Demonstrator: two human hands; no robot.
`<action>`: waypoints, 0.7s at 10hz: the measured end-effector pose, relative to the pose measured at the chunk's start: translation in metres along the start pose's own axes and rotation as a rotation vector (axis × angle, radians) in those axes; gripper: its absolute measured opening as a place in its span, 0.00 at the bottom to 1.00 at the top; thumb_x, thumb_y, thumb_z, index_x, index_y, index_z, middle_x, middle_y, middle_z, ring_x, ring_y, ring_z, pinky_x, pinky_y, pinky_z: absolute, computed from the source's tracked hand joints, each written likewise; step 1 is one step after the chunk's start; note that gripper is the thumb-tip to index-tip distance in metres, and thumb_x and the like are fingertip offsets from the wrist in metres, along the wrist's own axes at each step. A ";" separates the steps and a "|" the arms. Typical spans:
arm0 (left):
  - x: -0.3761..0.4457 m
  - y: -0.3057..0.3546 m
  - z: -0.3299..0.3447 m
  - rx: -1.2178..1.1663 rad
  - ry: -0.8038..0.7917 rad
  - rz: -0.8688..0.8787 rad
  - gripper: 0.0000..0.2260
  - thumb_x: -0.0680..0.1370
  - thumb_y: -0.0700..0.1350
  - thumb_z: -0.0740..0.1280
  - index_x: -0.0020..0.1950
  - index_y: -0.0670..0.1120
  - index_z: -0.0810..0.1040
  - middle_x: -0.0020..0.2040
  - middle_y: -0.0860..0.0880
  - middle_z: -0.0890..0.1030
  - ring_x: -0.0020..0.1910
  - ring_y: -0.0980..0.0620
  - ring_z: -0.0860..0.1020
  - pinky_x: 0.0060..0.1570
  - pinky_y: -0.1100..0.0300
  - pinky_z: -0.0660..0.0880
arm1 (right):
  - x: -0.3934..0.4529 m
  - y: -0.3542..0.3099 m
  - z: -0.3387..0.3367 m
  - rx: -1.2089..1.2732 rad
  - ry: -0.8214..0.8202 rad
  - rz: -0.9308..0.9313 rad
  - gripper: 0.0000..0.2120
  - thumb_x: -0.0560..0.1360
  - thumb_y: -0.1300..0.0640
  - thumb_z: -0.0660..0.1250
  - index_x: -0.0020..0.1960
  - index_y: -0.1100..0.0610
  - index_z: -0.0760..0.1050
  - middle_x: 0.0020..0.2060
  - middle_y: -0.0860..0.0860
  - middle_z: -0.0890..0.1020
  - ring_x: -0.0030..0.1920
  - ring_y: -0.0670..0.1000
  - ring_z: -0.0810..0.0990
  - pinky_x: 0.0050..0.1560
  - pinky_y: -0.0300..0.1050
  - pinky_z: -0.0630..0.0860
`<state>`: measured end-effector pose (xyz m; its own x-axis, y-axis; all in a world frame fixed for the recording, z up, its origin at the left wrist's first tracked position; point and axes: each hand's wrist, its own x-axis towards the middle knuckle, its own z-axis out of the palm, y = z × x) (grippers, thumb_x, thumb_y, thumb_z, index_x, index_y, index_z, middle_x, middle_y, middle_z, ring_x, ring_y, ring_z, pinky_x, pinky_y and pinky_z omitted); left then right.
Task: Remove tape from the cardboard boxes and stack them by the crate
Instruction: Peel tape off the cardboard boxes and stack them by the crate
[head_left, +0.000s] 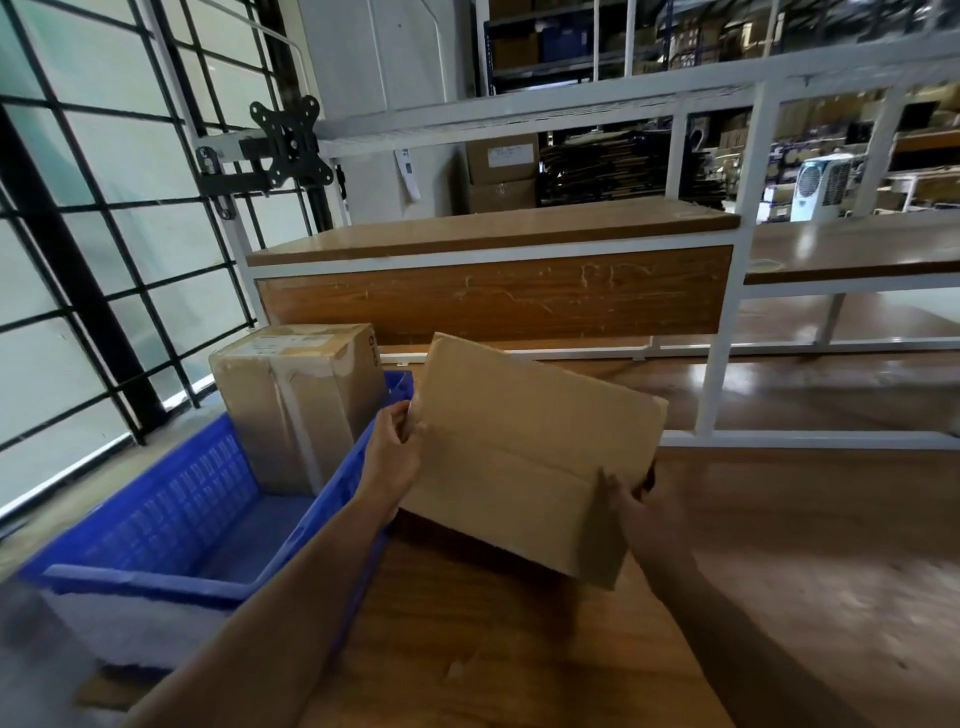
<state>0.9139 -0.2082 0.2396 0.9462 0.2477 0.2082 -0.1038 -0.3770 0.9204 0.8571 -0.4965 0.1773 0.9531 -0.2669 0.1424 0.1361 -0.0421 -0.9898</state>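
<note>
In the head view, a flattened cardboard box (530, 457) is held above the wooden table (519, 649), tilted, just to the right of the blue plastic crate (171, 525). Its left edge is pinched by the left hand (392, 452), the fingers curled round the edge with the thumb on the near face. Its lower right corner is gripped by the right hand (647, 506), the fingers wrapped behind the board and partly hidden. No tape can be made out on the face turned to the camera; the far face is not shown.

Inside the crate, at its far end, a sealed carton (301, 400) stands upright, with clear tape running down its front and a white label on top. The near part of the crate appears to hold nothing else, though its floor is partly hidden by the forearm.

No stack of flattened boxes can be seen beside the crate; the table surface next to it is bare wood where it shows. It is judged that the task is at an early or middle stage: one box appears stripped and collapsed and is about to be laid down by the crate, while at least the taped carton is left to be opened, cleared of tape and stacked.

Behind the table, a white metal frame (727, 312) with a wooden shelf (493, 234) is seen.
</note>
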 end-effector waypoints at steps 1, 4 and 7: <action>0.014 0.001 0.007 -0.020 -0.055 -0.011 0.23 0.83 0.51 0.63 0.77 0.50 0.63 0.68 0.49 0.73 0.58 0.54 0.76 0.50 0.59 0.75 | 0.024 -0.018 0.002 -0.027 0.050 -0.042 0.30 0.79 0.51 0.67 0.77 0.52 0.58 0.67 0.48 0.71 0.65 0.53 0.73 0.63 0.58 0.73; 0.052 -0.022 0.033 0.146 -0.213 -0.030 0.25 0.79 0.51 0.70 0.73 0.48 0.67 0.64 0.50 0.75 0.60 0.50 0.75 0.63 0.48 0.74 | 0.074 -0.017 0.016 -0.358 0.005 0.005 0.23 0.79 0.49 0.67 0.71 0.54 0.68 0.60 0.52 0.76 0.56 0.51 0.74 0.54 0.46 0.70; 0.076 -0.054 0.049 0.377 -0.258 0.030 0.36 0.77 0.58 0.70 0.79 0.48 0.59 0.77 0.50 0.64 0.76 0.47 0.63 0.73 0.47 0.62 | 0.102 0.011 0.045 -0.603 0.113 -0.037 0.18 0.77 0.53 0.68 0.65 0.57 0.74 0.60 0.54 0.79 0.59 0.57 0.77 0.58 0.50 0.74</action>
<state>1.0069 -0.2123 0.1895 0.9948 0.0190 0.1000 -0.0593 -0.6907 0.7207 0.9676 -0.4808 0.1804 0.9118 -0.3534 0.2090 -0.0395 -0.5822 -0.8121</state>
